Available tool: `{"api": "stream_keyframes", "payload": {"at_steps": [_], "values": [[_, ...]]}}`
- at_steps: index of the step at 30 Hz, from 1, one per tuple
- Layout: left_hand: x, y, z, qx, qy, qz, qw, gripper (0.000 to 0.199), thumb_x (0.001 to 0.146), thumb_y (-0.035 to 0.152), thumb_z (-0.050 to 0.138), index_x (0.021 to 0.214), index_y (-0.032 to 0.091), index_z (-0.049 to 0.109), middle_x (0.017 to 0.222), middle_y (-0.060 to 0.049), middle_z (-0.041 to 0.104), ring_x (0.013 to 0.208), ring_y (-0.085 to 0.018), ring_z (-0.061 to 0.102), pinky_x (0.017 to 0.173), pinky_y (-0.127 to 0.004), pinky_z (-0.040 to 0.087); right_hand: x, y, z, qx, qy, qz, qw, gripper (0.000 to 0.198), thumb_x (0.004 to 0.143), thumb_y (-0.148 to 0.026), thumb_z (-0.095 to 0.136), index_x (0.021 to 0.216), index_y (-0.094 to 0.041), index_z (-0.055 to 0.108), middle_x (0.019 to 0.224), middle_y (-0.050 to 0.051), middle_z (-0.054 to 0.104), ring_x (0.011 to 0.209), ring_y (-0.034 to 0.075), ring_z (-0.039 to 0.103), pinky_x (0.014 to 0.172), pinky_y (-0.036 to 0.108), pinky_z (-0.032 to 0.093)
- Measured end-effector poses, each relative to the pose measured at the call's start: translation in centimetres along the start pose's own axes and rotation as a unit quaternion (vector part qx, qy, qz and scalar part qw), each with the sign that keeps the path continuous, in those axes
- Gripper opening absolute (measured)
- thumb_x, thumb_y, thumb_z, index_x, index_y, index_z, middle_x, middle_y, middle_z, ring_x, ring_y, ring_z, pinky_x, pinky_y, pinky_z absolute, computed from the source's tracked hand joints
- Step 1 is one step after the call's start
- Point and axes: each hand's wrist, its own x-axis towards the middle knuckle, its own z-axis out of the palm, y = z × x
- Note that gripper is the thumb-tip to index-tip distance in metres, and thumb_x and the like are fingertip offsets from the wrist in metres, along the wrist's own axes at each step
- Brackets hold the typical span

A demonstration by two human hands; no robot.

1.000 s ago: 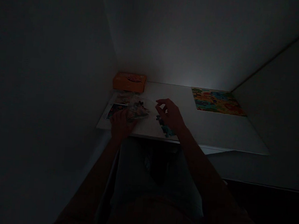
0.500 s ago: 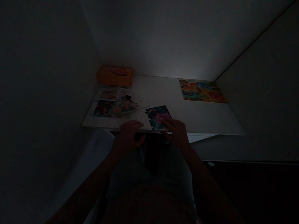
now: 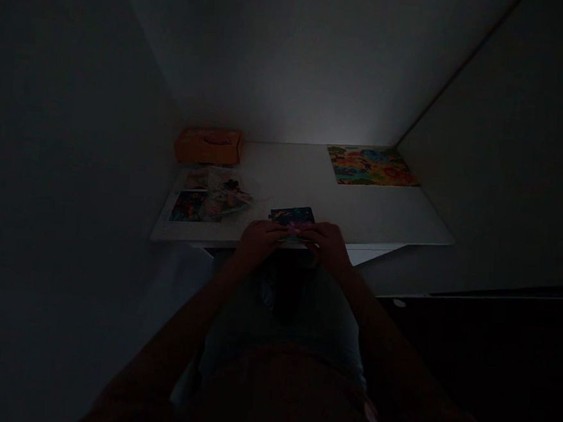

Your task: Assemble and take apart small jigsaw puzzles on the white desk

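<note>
In the dim head view, a dark blue joined section of jigsaw puzzle (image 3: 291, 215) with pink and teal patches lies at the front edge of the white table. My left hand (image 3: 260, 240) holds its near left part, fingers bent over the top. From the other side my right hand (image 3: 326, 241) grips the near right part, its fingertips close to those of the left. Both hands cover the lower portion of the section, and the thumbs are hard to make out. A clear plastic bag (image 3: 229, 198) with loose puzzle pieces rests to the left.
An orange box (image 3: 209, 147) stands at the back left. Below it, a printed picture sheet (image 3: 188, 206) lies partly under the bag. A colourful animal picture board (image 3: 371, 166) lies at the back right of the white table (image 3: 284, 172). Walls rise behind and beside the table.
My left hand has moved right and up onto the puzzle section. The section has turned from a slant to nearly square with the table edge. The view has shifted slightly.
</note>
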Motion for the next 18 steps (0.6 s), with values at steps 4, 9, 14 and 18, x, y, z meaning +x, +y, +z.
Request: {"api": "stream_keyframes", "payload": {"at_steps": [4,9,14,18], "values": [[2.1,-0.2,-0.2,-0.029,0.030,-0.033,0.999,0.028,0.108,0.024,0.074,0.134,0.028,0.084,0.131,-0.007,0.083,0.117,-0.027,0.080,0.103,-0.042,0.062,2.5,1.1,-0.5,0.062,-0.036,0.033,0.997,0.027,0.113,-0.029,0.070,0.138,-0.030,0.081,0.130,0.006,0.076,0.121,0.024,0.069,0.104,0.039,0.048],[5.1,-0.4,-0.2,-0.099,0.113,-0.082,0.985,0.021,0.111,0.031,0.072,0.127,0.023,0.083,0.123,-0.009,0.082,0.112,-0.025,0.079,0.100,-0.036,0.060,6.1,2.2,-1.8,0.125,-0.045,0.096,0.986,0.029,0.115,-0.042,0.063,0.127,-0.023,0.082,0.120,0.008,0.077,0.106,0.022,0.071,0.094,0.033,0.053],[7.7,-0.1,-0.9,-0.149,0.173,-0.092,0.969,0.022,0.113,0.032,0.070,0.126,0.020,0.082,0.122,-0.011,0.082,0.110,-0.025,0.079,0.101,-0.037,0.061,9.4,3.3,-3.7,0.131,-0.043,0.097,0.986,0.036,0.115,-0.049,0.058,0.120,-0.020,0.080,0.118,0.010,0.076,0.104,0.023,0.071,0.090,0.032,0.050],[9.8,0.3,-1.0,-0.206,0.191,-0.108,0.954,0.027,0.116,0.029,0.062,0.132,0.017,0.080,0.131,-0.014,0.081,0.116,-0.026,0.078,0.108,-0.038,0.060,11.5,4.5,-4.6,0.143,-0.036,0.094,0.985,0.038,0.112,-0.050,0.058,0.120,-0.018,0.078,0.116,0.012,0.075,0.103,0.025,0.069,0.091,0.033,0.048]]}}
